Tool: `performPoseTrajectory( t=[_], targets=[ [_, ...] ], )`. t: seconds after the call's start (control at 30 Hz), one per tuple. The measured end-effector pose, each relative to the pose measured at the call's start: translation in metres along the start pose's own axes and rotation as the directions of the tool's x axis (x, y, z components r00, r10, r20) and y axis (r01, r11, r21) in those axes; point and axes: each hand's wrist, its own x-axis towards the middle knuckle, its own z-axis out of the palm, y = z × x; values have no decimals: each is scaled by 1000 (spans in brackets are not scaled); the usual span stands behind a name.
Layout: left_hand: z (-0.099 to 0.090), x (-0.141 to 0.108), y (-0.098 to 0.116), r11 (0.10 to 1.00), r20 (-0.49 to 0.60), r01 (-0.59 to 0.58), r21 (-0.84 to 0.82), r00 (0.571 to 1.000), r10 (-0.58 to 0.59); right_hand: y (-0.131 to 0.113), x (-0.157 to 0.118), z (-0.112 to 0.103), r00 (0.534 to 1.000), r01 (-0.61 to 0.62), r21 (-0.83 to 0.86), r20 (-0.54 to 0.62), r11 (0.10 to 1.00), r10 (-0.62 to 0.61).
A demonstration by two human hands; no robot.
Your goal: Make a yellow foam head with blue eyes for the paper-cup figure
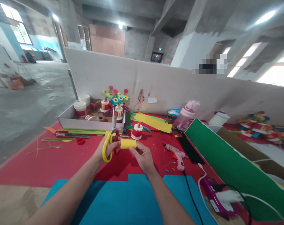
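A small yellow paper roll (pixel 128 143) is held level between my two hands above the red table. My left hand (pixel 103 147) is closed around yellow-handled scissors (pixel 106 150), whose blades point upward, and its fingers also reach the left end of the roll. The fingers of my right hand (pixel 144 156) pinch the roll's right end. Just behind it stands a paper cup figure (pixel 136 132) with green coiled arms and a coiled neck.
A white box (pixel 92 124) at the back left holds cups and finished figures. Yellow and green paper strips (pixel 153 122) lie behind. To the right are a pink glue gun (pixel 177 154), a black phone (pixel 190 147), a green-sided box (pixel 221 162) and a purple power strip (pixel 213 197) with cables.
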Motion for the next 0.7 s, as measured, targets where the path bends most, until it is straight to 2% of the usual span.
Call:
performPoseTrajectory(
  t=[0.07, 0.2, 0.27, 0.33, 0.4, 0.47, 0.57, 0.7],
  targets=[
    [0, -1, 3, 1000, -11, -12, 26, 1000, 12, 3, 2, -2, 1000, -29, 37, -10, 999, 29],
    [2, -2, 7, 996, -32, -65, 58, 997, 67, 6, 7, -8, 990, -81, 286, -92, 955, 111],
    [2, -3, 7, 993, -27, -81, 86, 996, 83, 5, 8, -11, 976, -183, 393, -38, 901, 215],
    [3, -4, 5, 991, -3, -90, 103, 996, 91, 3, 7, -12, 948, -310, 451, 84, 837, 306],
    [4, -5, 2, 990, 20, -92, 109, 996, 90, 0, 5, -11, 925, -380, 450, 195, 808, 327],
    [5, -6, -1, 989, 22, -93, 116, 996, 91, -1, 2, -8, 921, -381, 413, 246, 827, 302],
    [7, -6, -6, 985, 19, -100, 137, 995, 99, 0, 0, -4, 926, -364, 382, 244, 850, 287],
    [10, -7, -10, 981, 19, -133, 141, 991, 132, 7, 1, -3, 920, -387, 385, 218, 838, 325]
  ],
)
